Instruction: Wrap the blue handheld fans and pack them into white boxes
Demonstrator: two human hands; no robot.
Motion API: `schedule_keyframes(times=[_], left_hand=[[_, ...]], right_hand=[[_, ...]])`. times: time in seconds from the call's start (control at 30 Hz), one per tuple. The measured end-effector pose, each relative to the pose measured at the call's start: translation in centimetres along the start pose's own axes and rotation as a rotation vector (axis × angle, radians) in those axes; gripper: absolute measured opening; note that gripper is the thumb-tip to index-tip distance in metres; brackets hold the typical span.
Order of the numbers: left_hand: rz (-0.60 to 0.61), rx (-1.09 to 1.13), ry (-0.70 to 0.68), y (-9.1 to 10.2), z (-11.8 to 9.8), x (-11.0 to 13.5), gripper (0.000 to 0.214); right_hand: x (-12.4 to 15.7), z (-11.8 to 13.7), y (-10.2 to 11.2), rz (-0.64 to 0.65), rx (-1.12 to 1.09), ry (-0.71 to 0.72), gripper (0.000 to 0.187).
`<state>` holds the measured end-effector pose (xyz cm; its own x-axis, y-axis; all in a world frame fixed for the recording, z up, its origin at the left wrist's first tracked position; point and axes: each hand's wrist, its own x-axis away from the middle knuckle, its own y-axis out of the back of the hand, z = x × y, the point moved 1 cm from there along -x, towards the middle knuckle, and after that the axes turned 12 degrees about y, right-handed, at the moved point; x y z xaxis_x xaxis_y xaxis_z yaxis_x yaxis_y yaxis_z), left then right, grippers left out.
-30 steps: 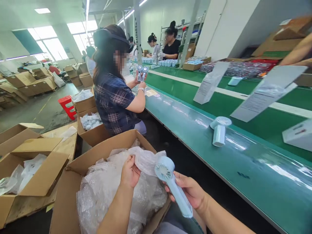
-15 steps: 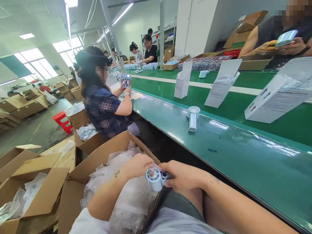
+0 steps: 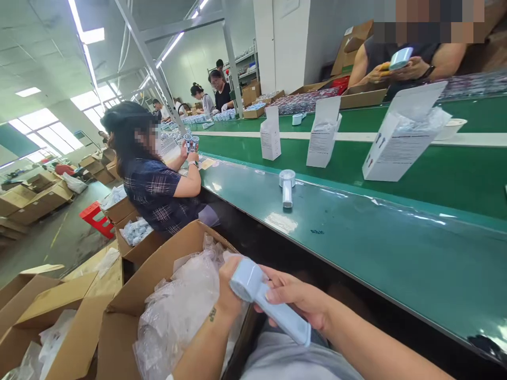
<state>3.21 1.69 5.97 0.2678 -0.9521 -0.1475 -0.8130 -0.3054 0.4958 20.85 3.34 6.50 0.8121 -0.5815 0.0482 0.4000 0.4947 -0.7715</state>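
One fan (image 3: 287, 321) aslant, head up-left

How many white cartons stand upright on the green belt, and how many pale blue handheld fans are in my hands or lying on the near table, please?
White cartons on the belt: 3
Pale blue handheld fans: 2, the first in the right hand, the second on the near table
Total: 5

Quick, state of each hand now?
Left hand: mostly hidden behind the handheld fan, cannot tell.
Right hand: closed around the fan's handle.
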Motion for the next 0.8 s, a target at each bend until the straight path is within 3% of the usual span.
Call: schedule_keyframes(times=[0.1,0.17,0.27,0.37,0.43,0.53,0.7,0.8], left_hand=[[-0.195,-0.029,0.176,-0.4,0.8,-1.1,0.015],[-0.25,-0.03,0.245,-0.7,0.8,-1.7,0.014],[0.008,0.15,0.284,-1.8,0.1,-1.5,0.011],[0.282,0.429,0.389,-2.6,-0.3,-0.6,0.019],[0.337,0.499,0.469,-2.4,0.0,-0.4,0.023],[0.278,0.453,0.525,-1.2,0.8,-0.9,0.026],[0.175,0.156,0.369,-0.5,-0.2,-1.4,0.025],[0.044,-0.131,0.05,-0.8,-1.4,-0.9,0.023]], right_hand=[[1.5,0.5,0.1,-0.165,0.014,0.052,0.109],[2.2,0.7,0.3,-0.109,-0.013,0.015,0.104],[1.9,0.6,0.9,0.046,-0.055,-0.044,0.09],[0.7,0.4,1.7,0.064,-0.054,-0.015,0.073],[0.3,0.4,2.1,0.047,-0.023,-0.026,0.062],[0.6,0.5,2.5,-0.029,0.085,-0.059,0.05],[1.3,0.5,2.5,-0.236,0.31,-0.02,0.047],[1.4,0.6,2.4,-0.319,0.459,0.034,0.044]])
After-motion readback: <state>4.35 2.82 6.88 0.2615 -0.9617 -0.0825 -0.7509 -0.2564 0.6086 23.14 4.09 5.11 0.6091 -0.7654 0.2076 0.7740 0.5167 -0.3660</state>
